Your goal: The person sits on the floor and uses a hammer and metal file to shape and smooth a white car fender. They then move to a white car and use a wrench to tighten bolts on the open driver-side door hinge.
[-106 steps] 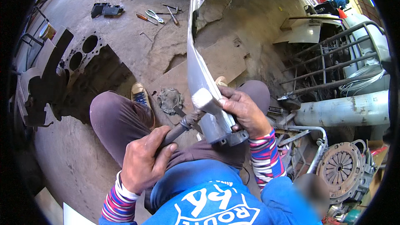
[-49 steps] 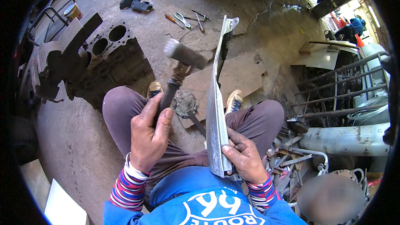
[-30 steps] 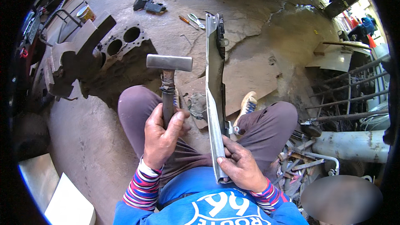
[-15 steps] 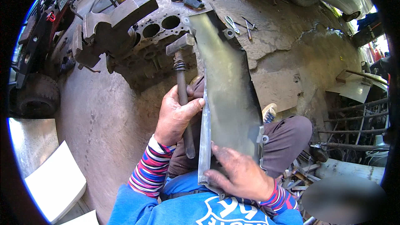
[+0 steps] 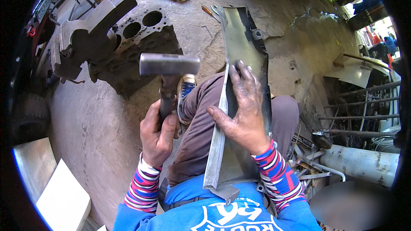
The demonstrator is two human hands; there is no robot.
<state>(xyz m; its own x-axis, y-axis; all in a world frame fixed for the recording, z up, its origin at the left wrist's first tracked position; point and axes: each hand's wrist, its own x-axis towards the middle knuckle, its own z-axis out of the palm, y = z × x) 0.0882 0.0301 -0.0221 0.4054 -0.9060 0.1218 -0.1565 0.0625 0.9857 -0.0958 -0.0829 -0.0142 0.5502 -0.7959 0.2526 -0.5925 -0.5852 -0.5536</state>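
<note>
My left hand (image 5: 157, 139) is wrapped round the handle of a hammer (image 5: 169, 64), whose dark steel head is raised crosswise above my knee, apart from the panel. A long, curved sheet-metal car panel (image 5: 237, 160) lies over my lap and right thigh, its far end pointing away from me. It has a bent grey flange along its left edge and small mounting tabs on the right. My right hand (image 5: 246, 113) rests spread on the panel's inner face, fingers stretched along it and thumb across the left flange. Nothing is gripped in that hand.
An engine block (image 5: 147, 38) with open cylinder bores stands on the floor ahead left, a steel vise-like block (image 5: 77, 38) beside it. Pliers and other hand tools (image 5: 209, 11) lie beyond the panel. Metal scraps (image 5: 314, 167) and a pale cylinder (image 5: 357, 162) lie at right.
The hammer has swung away from the panel to the left and up. My right hand has slid from the panel's near end to its middle. The view has shifted right.
</note>
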